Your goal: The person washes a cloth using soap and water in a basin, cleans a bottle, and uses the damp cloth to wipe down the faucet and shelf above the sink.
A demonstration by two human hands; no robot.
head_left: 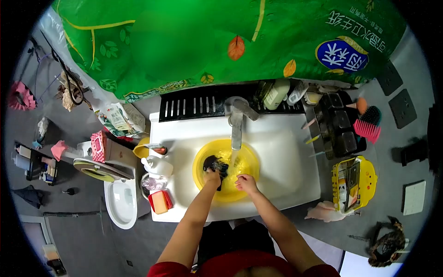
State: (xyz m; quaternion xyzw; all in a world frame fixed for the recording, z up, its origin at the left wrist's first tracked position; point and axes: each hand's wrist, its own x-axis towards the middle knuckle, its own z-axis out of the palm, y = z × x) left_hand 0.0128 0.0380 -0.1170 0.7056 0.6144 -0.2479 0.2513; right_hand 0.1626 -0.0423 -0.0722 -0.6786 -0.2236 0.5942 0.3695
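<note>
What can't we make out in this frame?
All head view:
- Left hand: fingertips hidden against the dark item; grip unclear.
- Dark item: full shape, bunched and partly behind the hand.
- Right hand: too small to tell if it's pinching anything.
- Green pack: cut off by top edge.
- Green bottle: label too small.

2 hands, left (212, 178) on dark cloth (217, 165) and right (247, 183) near running water (234, 159), meet over a yellow basin (199, 180).

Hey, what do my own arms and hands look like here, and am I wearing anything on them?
Red sleeves cover your upper arms, leaving both forearms bare. Your left hand and right hand are ungloved, and I see no watch or bracelet. Rings are too small to tell.
</note>
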